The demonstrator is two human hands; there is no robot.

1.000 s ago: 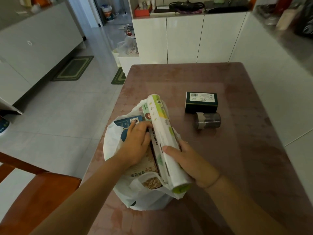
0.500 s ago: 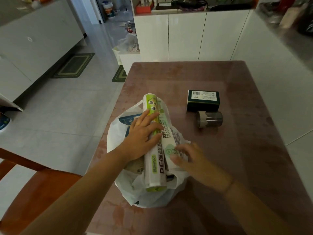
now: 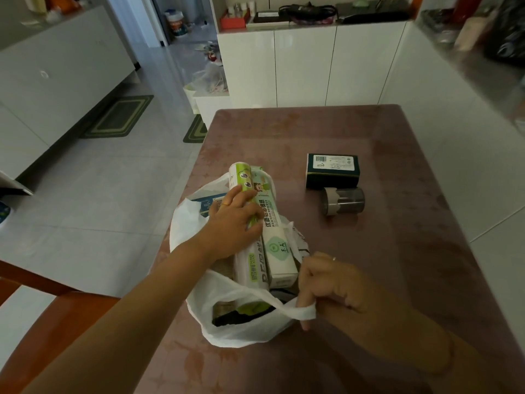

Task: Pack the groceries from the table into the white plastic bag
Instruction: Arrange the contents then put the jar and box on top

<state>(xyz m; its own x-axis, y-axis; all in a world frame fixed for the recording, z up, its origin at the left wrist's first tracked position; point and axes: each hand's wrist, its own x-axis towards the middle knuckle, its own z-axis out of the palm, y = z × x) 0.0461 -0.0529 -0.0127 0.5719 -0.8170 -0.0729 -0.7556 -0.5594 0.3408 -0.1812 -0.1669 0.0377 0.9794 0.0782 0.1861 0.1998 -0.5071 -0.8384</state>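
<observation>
Left hand (image 3: 235,223) flat, pressing cling-film roll (image 3: 247,237) into white plastic bag (image 3: 227,331); right hand (image 3: 326,282) pinches handle at 5 o'clock. We should hold the mouth wide.

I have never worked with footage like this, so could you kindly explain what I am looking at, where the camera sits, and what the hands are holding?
There is no machine here: a person packs groceries with bare hands, and one wide-angle camera worn on their head looks forward and down, which is why both forearms come in from the bottom edge.

A white plastic bag lies on a reddish-brown table. A green and white roll and a long white box lie side by side in its mouth, their far ends sticking out. The left hand rests flat on the roll. The right hand pinches a handle of the bag.

Still outside the bag, further back on the table, are a dark green box and a small grey jar lying on its side just in front of it.
</observation>
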